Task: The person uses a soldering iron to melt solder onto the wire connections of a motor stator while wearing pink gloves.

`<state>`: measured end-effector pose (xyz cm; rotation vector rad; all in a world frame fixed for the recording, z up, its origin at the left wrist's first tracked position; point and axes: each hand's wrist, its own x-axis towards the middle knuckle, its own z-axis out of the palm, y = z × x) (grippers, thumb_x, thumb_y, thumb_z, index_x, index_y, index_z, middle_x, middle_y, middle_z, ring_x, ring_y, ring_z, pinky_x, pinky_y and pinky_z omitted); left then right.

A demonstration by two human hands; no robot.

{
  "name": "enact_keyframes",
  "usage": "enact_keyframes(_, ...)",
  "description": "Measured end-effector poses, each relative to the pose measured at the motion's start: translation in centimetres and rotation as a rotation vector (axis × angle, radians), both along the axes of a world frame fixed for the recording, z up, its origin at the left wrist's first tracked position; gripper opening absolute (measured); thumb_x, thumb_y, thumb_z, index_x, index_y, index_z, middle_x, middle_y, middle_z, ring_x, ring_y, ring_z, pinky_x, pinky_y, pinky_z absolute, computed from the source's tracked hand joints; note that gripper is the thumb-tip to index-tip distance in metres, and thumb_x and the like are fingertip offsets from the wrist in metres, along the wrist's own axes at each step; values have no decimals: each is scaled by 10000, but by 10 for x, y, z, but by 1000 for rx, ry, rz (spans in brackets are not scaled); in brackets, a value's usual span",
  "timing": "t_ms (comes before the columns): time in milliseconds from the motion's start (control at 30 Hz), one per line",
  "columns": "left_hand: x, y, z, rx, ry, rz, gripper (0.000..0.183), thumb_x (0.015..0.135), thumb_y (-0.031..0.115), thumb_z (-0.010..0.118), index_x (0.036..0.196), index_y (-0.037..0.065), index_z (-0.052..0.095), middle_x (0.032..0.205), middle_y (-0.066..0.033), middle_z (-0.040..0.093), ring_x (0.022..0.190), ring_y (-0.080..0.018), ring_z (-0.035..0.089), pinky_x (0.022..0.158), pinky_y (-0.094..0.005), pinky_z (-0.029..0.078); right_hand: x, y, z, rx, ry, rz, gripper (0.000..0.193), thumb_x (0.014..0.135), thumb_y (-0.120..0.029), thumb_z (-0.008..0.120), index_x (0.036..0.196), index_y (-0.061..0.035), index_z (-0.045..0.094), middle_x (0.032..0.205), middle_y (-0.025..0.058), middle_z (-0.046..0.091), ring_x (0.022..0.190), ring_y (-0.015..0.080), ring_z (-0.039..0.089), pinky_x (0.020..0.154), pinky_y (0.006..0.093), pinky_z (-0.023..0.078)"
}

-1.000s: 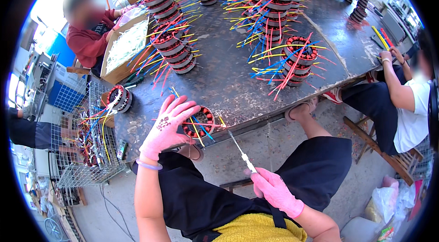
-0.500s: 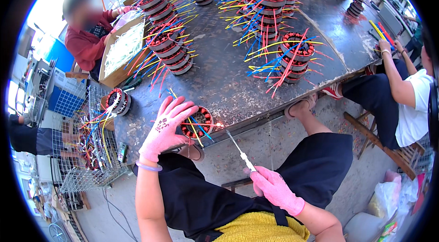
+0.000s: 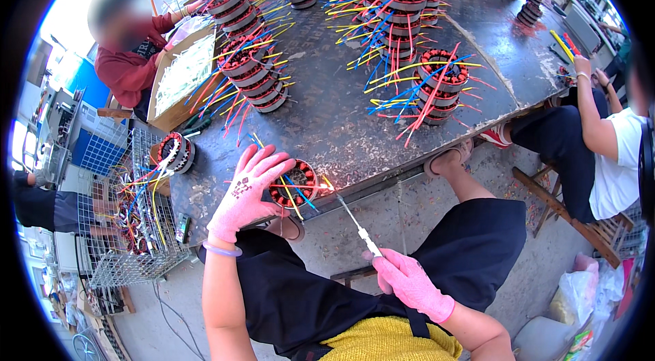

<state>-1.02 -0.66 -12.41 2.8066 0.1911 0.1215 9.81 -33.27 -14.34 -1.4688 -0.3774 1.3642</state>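
Observation:
My left hand (image 3: 247, 192), in a pink glove, lies with its fingers stretched out and apart against the left side of a motor stator (image 3: 308, 174). The stator has red windings and yellow, blue and red leads, and sits near the table's front edge. My right hand (image 3: 413, 284), also gloved in pink, is closed round a slim torch (image 3: 366, 235) with a white handle and a thin metal stem. Its tip points at the stator's right side, where an orange flame (image 3: 329, 186) glows by the lead ends. The glove hides part of the stator.
Tall stacks of wired stators (image 3: 404, 6) stand on the dark table (image 3: 341, 122), with a shorter stack (image 3: 440, 88) at the right. Another stator (image 3: 176, 153) is at the left corner beside a wire basket (image 3: 129, 255). Co-workers sit left, by a carton (image 3: 158, 112), and right.
The orange flame by the lead ends is larger and reaches higher. My hands and the stator have hardly moved. The co-worker at the right has shifted their hands.

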Motion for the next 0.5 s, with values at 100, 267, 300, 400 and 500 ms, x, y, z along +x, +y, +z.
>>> enact_keyframes(100, 1, 0, 0, -3, -1, -1, 996, 456, 194, 860, 1401, 128, 551, 1448, -63, 524, 1451, -314, 353, 1240, -508, 193, -1, -2, -7, 24, 15, -9, 365, 1051, -257, 470, 1258, 16, 596, 694, 3, 498, 617, 76, 467, 585, 272, 406)
enact_keyframes(267, 1, -1, 1, -5, 2, 4, 990, 460, 193, 860, 1399, 127, 554, 1449, -63, 523, 1450, -315, 354, 1240, -508, 192, 0, -1, -4, 14, 4, -5, 369, 1051, -256, 470, 1265, 19, 593, 694, 5, 496, 616, 76, 467, 580, 275, 406)
enact_keyframes(300, 1, -1, 1, -6, 1, 4, 987, 462, 196, 861, 1398, 126, 555, 1449, -63, 523, 1450, -314, 354, 1240, -507, 192, 0, -1, -4, 10, 4, -3, 370, 1052, -256, 471, 1267, 20, 593, 694, 5, 496, 616, 76, 468, 579, 275, 406)
enact_keyframes(400, 0, -1, 1, -10, 0, 6, 981, 467, 205, 866, 1394, 123, 559, 1449, -64, 523, 1449, -314, 354, 1240, -505, 192, -1, -1, -7, 25, 9, -16, 370, 1051, -256, 475, 1270, 19, 592, 697, 5, 494, 617, 74, 466, 578, 275, 405)
enact_keyframes(500, 1, -1, 1, -8, 0, 5, 980, 469, 214, 872, 1394, 120, 560, 1448, -64, 524, 1450, -314, 354, 1239, -503, 193, -1, 0, -1, -1, 16, -1, 367, 1053, -256, 477, 1267, 18, 594, 701, 0, 492, 618, 72, 460, 577, 273, 403)
